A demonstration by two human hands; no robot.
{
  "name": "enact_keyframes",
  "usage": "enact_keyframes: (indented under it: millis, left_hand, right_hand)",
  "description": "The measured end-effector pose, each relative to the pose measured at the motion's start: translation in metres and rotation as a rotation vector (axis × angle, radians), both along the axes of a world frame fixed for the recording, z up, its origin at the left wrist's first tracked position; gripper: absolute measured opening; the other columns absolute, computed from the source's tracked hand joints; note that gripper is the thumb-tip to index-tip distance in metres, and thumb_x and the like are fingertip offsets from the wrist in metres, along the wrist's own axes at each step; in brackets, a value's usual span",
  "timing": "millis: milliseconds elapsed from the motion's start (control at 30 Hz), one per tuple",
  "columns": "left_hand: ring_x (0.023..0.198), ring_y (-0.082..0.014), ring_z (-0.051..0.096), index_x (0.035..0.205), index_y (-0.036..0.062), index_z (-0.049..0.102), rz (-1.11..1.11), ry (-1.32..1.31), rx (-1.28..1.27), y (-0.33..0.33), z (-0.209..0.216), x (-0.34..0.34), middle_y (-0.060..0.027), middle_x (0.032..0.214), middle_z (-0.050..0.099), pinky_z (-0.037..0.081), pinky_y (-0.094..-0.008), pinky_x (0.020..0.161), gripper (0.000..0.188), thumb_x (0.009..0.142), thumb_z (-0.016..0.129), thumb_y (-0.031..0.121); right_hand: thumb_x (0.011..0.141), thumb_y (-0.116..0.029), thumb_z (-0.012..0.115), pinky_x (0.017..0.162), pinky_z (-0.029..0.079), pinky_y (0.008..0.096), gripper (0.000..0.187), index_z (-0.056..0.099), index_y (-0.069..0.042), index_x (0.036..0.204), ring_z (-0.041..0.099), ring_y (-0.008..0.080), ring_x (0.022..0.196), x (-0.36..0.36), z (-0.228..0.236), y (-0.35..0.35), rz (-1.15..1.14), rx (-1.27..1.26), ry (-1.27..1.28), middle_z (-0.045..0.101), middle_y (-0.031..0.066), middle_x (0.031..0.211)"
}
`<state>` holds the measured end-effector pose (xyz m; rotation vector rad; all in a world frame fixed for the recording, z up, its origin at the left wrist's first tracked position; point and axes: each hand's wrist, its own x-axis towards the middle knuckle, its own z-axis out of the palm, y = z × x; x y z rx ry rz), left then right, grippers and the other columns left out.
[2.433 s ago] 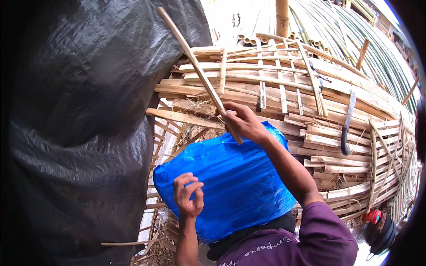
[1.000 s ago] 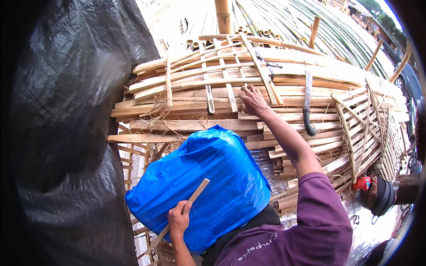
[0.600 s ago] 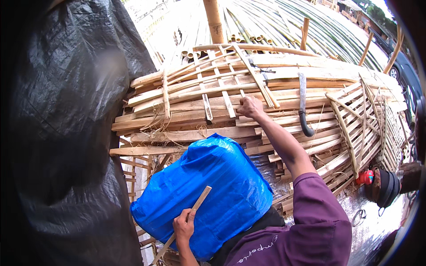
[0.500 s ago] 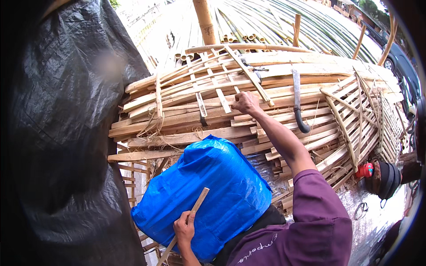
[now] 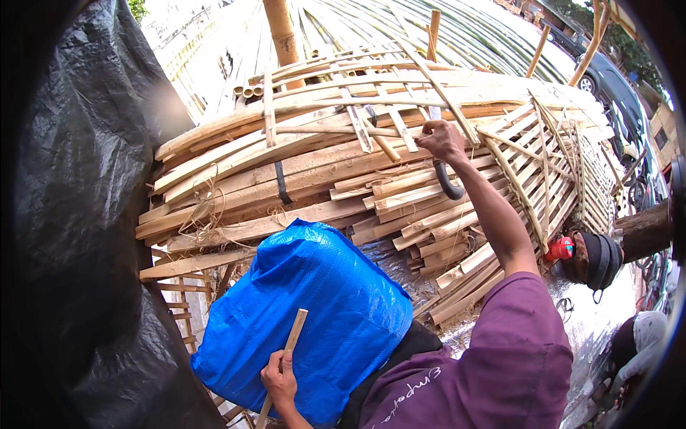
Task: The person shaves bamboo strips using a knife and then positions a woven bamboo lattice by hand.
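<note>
In my left hand is a narrow bamboo strip, gripped low and pointing upward in front of the blue plastic sheet spread over my lap. My right arm reaches forward, and its hand is closed at the lower edge of a loosely woven bamboo lattice; my fingers hide the exact grip. The lattice rests across a stack of split bamboo slats. Just behind and below that hand is a long blade with a curved black handle, partly covered by my hand.
Another bamboo lattice leans at the right, near a red-capped object and a dark strapped bundle. A black tarp hangs at the left. Long bamboo poles lie beyond an upright post.
The lattice has slid to the right over the slats, along with my right hand. My left hand keeps its hold on the strip. The whole view has shifted somewhat.
</note>
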<state>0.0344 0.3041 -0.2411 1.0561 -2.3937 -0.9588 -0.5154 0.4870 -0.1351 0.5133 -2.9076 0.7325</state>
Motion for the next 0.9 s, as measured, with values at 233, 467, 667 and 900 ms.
enact_keyframes:
  millis: [233,467,667,900]
  left_hand:
    - [0.047,-0.0296,0.052,0.085,0.0056,0.064,-0.024,0.019,-0.006,0.000,-0.007,0.000,-0.0122,0.055,0.053,0.037,-0.0408,0.047,0.035,0.094,0.059,0.040]
    - [0.048,-0.0290,0.053,0.084,0.0045,0.064,0.002,-0.003,0.019,0.002,0.001,-0.002,-0.0118,0.055,0.054,0.037,-0.0398,0.047,0.036,0.094,0.059,0.039]
    - [0.050,-0.0300,0.055,0.085,0.0036,0.064,0.006,-0.014,0.027,-0.001,-0.004,-0.005,-0.0133,0.058,0.056,0.039,-0.0396,0.048,0.036,0.094,0.059,0.038]
    - [0.046,-0.0187,0.046,0.084,0.0009,0.061,0.034,0.021,-0.014,0.003,-0.006,0.009,-0.0093,0.054,0.048,0.033,-0.0353,0.045,0.035,0.094,0.060,0.034]
  right_hand:
    - [0.068,-0.038,0.075,0.068,0.050,0.0414,0.027,0.073,-0.016,0.083,0.068,0.0252,0.076,-0.028,-0.031,0.099,-0.468,0.008,0.052,0.070,0.0091,0.076]
    - [0.067,-0.036,0.076,0.078,0.054,0.0403,0.030,0.072,-0.014,0.088,0.069,0.0291,0.088,-0.047,-0.053,0.151,-0.669,0.041,-0.044,0.072,0.0103,0.094]
    - [0.068,-0.034,0.077,0.092,0.049,0.0397,0.038,0.068,-0.013,0.099,0.060,0.0258,0.108,-0.062,-0.080,0.169,-0.612,0.078,-0.142,0.064,0.0105,0.113]
    - [0.072,-0.021,0.069,0.097,0.037,0.0541,0.045,0.056,-0.010,0.115,0.043,0.0358,0.119,0.008,-0.102,0.115,-0.250,0.033,0.331,0.047,0.0128,0.128]
